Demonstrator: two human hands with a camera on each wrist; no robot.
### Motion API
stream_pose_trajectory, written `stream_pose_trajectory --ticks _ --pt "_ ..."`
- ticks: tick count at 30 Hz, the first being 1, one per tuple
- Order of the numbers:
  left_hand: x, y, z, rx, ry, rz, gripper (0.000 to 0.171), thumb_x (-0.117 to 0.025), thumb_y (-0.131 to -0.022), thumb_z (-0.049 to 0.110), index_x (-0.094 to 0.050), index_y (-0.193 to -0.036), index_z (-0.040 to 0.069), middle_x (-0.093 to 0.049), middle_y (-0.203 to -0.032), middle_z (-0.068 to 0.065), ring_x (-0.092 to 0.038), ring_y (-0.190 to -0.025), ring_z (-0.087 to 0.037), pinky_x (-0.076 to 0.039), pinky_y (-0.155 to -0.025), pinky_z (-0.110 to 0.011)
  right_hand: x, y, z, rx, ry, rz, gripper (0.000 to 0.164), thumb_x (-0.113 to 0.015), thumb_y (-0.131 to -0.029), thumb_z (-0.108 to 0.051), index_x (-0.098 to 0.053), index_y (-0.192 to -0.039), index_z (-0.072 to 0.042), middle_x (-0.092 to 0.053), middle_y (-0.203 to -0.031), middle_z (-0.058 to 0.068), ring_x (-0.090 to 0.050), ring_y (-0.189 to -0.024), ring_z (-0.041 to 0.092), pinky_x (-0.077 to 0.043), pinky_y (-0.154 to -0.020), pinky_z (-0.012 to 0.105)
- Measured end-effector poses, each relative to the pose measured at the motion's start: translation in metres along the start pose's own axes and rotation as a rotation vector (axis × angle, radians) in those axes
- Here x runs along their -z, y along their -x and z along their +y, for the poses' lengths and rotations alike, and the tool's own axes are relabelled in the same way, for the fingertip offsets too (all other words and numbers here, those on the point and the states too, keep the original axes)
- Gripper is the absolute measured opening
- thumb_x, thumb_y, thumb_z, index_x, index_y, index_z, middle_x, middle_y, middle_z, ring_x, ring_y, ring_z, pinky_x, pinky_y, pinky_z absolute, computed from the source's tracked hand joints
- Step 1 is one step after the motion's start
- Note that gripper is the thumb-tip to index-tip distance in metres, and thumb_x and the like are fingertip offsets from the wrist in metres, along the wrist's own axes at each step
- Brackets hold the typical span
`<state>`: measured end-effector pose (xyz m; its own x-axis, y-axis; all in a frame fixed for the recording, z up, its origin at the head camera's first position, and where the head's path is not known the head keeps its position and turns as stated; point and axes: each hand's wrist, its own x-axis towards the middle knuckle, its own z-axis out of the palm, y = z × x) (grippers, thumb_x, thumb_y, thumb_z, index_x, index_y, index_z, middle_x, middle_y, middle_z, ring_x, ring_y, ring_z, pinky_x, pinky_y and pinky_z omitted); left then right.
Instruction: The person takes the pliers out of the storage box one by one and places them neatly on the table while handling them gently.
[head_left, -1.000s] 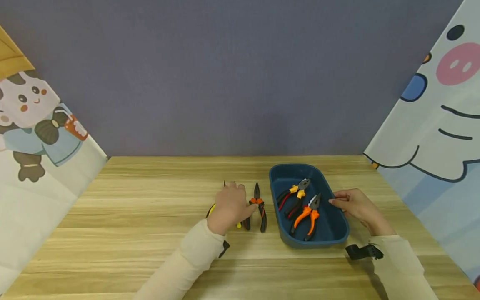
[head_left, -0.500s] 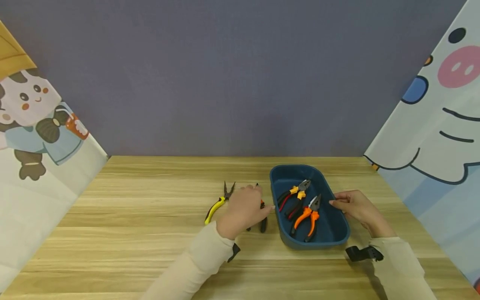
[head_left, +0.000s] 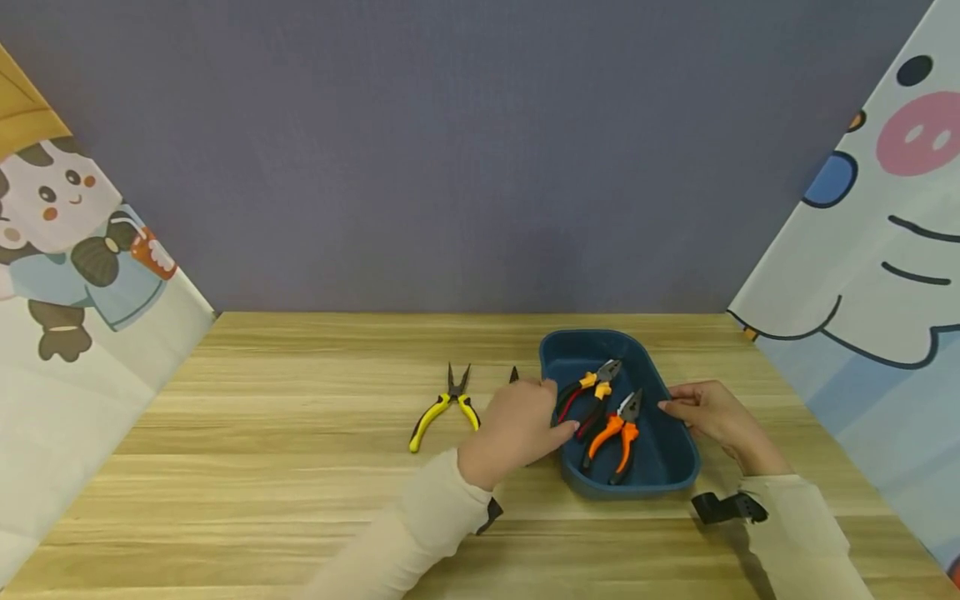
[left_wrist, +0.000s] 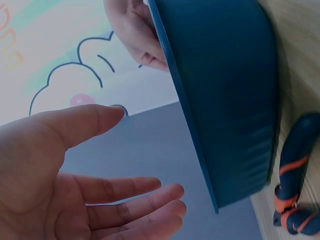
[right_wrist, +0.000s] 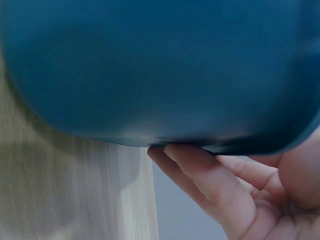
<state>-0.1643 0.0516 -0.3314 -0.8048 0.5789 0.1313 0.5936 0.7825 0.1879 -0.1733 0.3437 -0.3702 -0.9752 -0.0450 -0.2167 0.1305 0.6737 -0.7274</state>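
On the wooden table (head_left: 225,500), with the blue tub (head_left: 630,492) up front: likely light, stiff, a bit slippery, so best held by both long rims. Farther up, pinched at its right rim by right hand (head_left: 723,421); across, by its left rim, with left hand (head_left: 517,429) palm in, thumb away from straight fingers, gripping nothing.

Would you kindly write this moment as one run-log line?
left hand: empty, near blue bin; right hand: grips bin; in bin: red-black pliers, orange pliers; on table: yellow pliers, black-orange pliers

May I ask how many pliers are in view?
4 visible: yellow pliers and partly hidden black-orange pliers on the table; orange pliers and yellow-collared pliers in the blue bin.
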Motion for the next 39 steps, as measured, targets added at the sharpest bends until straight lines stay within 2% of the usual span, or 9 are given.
stream_pose_trajectory --ticks 5,12,15,19,22,30,33,37,39 --pt "-0.003 -0.005 0.01 -0.009 -0.025 -0.017 0.05 -0.062 -0.087 0.048 -0.063 -0.112 0.005 -0.065 -0.086 -0.005 -0.059 -0.068 -0.013 -0.044 -0.052 -0.023 0.0 0.001 0.0 0.002 -0.001 -0.002 0.055 -0.055 -0.095 -0.02 -0.041 -0.13 0.02 -0.058 -0.12 0.031 -0.063 -0.093 0.022 -0.054 -0.077 0.043" --pt "-0.009 -0.009 0.021 -0.043 -0.068 -0.015 0.045 -0.062 -0.087 0.048 -0.066 -0.104 0.007 -0.059 -0.076 -0.001 -0.051 -0.06 -0.012 -0.035 -0.045 -0.021 0.0 0.001 -0.001 0.014 0.005 0.005 0.054 -0.056 -0.095 -0.02 -0.041 -0.129 0.02 -0.058 -0.12 0.032 -0.063 -0.093 0.023 -0.055 -0.076 0.041" --pt "-0.012 -0.011 0.026 -0.035 -0.089 -0.028 0.045 -0.061 -0.087 0.05 -0.066 -0.104 0.009 -0.062 -0.081 -0.001 -0.055 -0.064 -0.013 -0.039 -0.048 -0.021 0.0 0.002 -0.001 0.016 0.002 0.003 0.054 -0.056 -0.095 -0.019 -0.041 -0.129 0.02 -0.058 -0.119 0.032 -0.063 -0.092 0.021 -0.055 -0.076 0.041" --pt "-0.015 -0.014 0.031 -0.012 -0.103 -0.065 0.051 -0.06 -0.086 0.054 -0.064 -0.113 0.01 -0.065 -0.096 -0.003 -0.059 -0.075 -0.014 -0.045 -0.054 -0.022 0.0 0.001 -0.001 0.013 -0.001 0.002 0.053 -0.056 -0.095 -0.019 -0.042 -0.128 0.021 -0.059 -0.118 0.031 -0.063 -0.089 0.017 -0.055 -0.075 0.04" --pt "-0.019 -0.016 0.034 -0.001 -0.098 -0.068 0.052 -0.062 -0.085 0.054 -0.064 -0.115 0.011 -0.064 -0.096 -0.002 -0.058 -0.076 -0.014 -0.045 -0.054 -0.022 0.0 0.001 -0.001 0.014 0.0 0.003 0.053 -0.056 -0.095 -0.019 -0.043 -0.128 0.02 -0.06 -0.117 0.03 -0.063 -0.086 0.015 -0.055 -0.074 0.038" --pt "-0.029 -0.02 0.041 0.039 -0.093 -0.065 0.044 -0.065 -0.082 0.053 -0.066 -0.101 0.013 -0.06 -0.085 0.001 -0.052 -0.068 -0.013 -0.039 -0.048 -0.023 0.0 0.001 -0.001 0.006 -0.006 0.003 0.054 -0.056 -0.095 -0.02 -0.042 -0.128 0.02 -0.06 -0.117 0.03 -0.064 -0.088 0.018 -0.055 -0.074 0.04" --pt "-0.032 -0.023 0.044 0.046 -0.077 -0.073 0.037 -0.066 -0.082 0.052 -0.065 -0.089 0.015 -0.058 -0.08 0.002 -0.052 -0.068 -0.012 -0.039 -0.049 -0.023 -0.001 0.001 -0.001 0.004 -0.003 0.005 0.054 -0.056 -0.095 -0.021 -0.042 -0.129 0.019 -0.06 -0.118 0.03 -0.064 -0.088 0.018 -0.055 -0.074 0.04" --pt "-0.035 -0.026 0.048 0.056 -0.072 -0.082 0.036 -0.067 -0.082 0.052 -0.063 -0.083 0.016 -0.06 -0.081 0.002 -0.055 -0.072 -0.012 -0.042 -0.052 -0.023 0.0 0.001 -0.002 0.009 0.005 0.005 0.055 -0.056 -0.095 -0.021 -0.042 -0.129 0.02 -0.06 -0.117 0.03 -0.063 -0.085 0.016 -0.055 -0.072 0.038" --pt "-0.036 -0.028 0.05 0.069 -0.079 -0.085 0.037 -0.067 -0.081 0.053 -0.064 -0.085 0.016 -0.061 -0.084 0.002 -0.056 -0.074 -0.013 -0.044 -0.054 -0.023 0.0 0.001 -0.002 0.011 0.008 0.006 0.056 -0.056 -0.095 -0.022 -0.041 -0.129 0.02 -0.06 -0.117 0.03 -0.062 -0.084 0.016 -0.055 -0.072 0.037"
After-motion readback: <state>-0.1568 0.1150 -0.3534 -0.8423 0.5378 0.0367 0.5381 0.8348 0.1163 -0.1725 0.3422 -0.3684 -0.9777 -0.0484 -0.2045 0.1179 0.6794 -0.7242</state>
